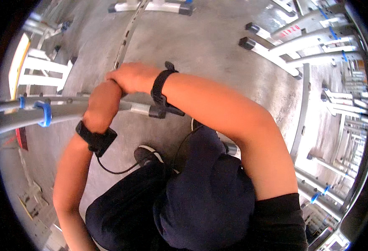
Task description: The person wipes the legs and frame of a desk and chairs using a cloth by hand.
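Gripping a long grey metal rail (66, 109) that runs in from the left edge to centre frame, both hands work close together just above it. Left hand (104, 100) is curled around the rail from below, closed on it. Right hand (131, 77) lies over the left, at the spot where a thin curved metal strip (125, 39) comes down from the top of the frame; fingers hidden, so cannot tell whether it grips the strip or only presses. Each wrist carries a black band; a thin black cable (117, 170) hangs from the left one.

Rail bears a blue plastic clip (45, 113) at left and a black end cap (158, 111) near centre.

Below, dark trousers and a black shoe (147, 154) on the grey concrete floor (209, 42). White metal frames (301, 42) with black feet lie at upper right; more stacked along the right edge.

Risks, as judged: the strip looks springy and could whip free if the top hand eases; the dangling cable could snag on the end cap; crossed hands give weak leverage, so the rail may roll or drop towards the shoe.
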`<state>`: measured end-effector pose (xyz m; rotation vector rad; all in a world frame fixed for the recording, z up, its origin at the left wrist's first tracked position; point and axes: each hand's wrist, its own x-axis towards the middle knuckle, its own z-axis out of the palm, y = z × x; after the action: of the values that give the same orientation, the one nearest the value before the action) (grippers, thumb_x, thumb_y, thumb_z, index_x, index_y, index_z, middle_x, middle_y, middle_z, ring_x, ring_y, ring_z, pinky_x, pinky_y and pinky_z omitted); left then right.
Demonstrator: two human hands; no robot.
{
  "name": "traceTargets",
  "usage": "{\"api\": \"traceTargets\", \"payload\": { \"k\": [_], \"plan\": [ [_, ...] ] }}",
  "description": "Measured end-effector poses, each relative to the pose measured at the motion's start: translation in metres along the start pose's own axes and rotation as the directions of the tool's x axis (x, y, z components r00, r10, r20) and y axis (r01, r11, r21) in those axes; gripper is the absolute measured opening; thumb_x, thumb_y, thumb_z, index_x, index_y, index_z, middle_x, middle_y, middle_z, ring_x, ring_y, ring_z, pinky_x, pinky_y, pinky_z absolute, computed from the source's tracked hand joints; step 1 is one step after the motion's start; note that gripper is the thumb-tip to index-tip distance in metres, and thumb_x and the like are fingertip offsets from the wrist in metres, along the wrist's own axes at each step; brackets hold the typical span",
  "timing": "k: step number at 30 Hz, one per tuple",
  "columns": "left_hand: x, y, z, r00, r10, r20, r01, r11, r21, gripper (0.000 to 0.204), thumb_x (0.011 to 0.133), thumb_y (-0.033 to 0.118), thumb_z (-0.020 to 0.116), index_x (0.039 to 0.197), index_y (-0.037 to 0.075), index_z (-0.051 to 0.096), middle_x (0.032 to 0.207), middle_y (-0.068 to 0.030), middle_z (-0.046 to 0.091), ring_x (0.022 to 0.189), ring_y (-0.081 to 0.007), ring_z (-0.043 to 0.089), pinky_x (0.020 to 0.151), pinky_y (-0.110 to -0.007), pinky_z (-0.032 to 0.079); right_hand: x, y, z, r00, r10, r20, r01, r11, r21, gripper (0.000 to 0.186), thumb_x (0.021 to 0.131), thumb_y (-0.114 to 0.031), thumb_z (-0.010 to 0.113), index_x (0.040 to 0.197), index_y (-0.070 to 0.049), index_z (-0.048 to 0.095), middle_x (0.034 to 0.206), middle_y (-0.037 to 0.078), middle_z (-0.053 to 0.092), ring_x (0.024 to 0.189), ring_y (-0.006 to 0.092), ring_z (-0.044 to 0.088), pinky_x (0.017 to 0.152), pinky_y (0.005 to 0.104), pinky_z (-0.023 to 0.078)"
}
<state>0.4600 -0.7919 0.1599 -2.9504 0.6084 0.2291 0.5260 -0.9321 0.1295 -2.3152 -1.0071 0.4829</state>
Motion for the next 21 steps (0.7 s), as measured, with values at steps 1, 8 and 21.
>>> {"api": "traceTargets", "payload": {
  "k": [1, 8, 21],
  "plan": [
    [0.001, 0.009, -0.007, 0.994, -0.056, 0.098, 0.053, 0.998, 0.037, 0.011, 0.081, 0.002, 0.059, 0.088, 0.005, 0.067, 0.086, -0.0174, 0.068, 0.084, -0.0344, 0.068, 0.069, -0.041, 0.057, -0.003, 0.002, 0.003, 1.000, 0.007, -0.011, -0.007, 1.000, -0.018, 0.028, 0.089, -0.023, 0.056, 0.117, -0.022, 0.061, 0.106, 0.014, 0.068, 0.101, 0.0366, 0.064, 0.083, 0.0461, 0.050],
    [-0.008, 0.008, -0.015, 0.978, 0.117, 0.175, -0.139, 0.983, 0.118, 0.012, 0.080, -0.001, 0.060, 0.088, 0.004, 0.068, 0.088, -0.0164, 0.070, 0.085, -0.0330, 0.069, 0.071, -0.041, 0.057, -0.030, -0.004, 0.003, 0.995, -0.009, -0.099, 0.012, 1.000, 0.028, 0.049, 0.078, -0.015, 0.069, 0.126, -0.016, 0.059, 0.102, 0.018, 0.068, 0.095, 0.0387, 0.065, 0.081, 0.0477, 0.052],
    [-0.006, 0.002, -0.014, 0.935, 0.351, 0.057, -0.347, 0.936, -0.063, 0.012, 0.080, 0.001, 0.057, 0.089, -0.001, 0.064, 0.083, -0.0203, 0.067, 0.077, -0.0359, 0.068, 0.065, -0.044, 0.056, -0.073, -0.035, 0.040, 0.936, 0.284, -0.206, -0.200, 0.914, 0.353, 0.033, 0.079, -0.006, 0.062, 0.112, -0.006, 0.059, 0.101, 0.021, 0.066, 0.095, 0.0414, 0.063, 0.077, 0.0516, 0.052]
  ]
}}
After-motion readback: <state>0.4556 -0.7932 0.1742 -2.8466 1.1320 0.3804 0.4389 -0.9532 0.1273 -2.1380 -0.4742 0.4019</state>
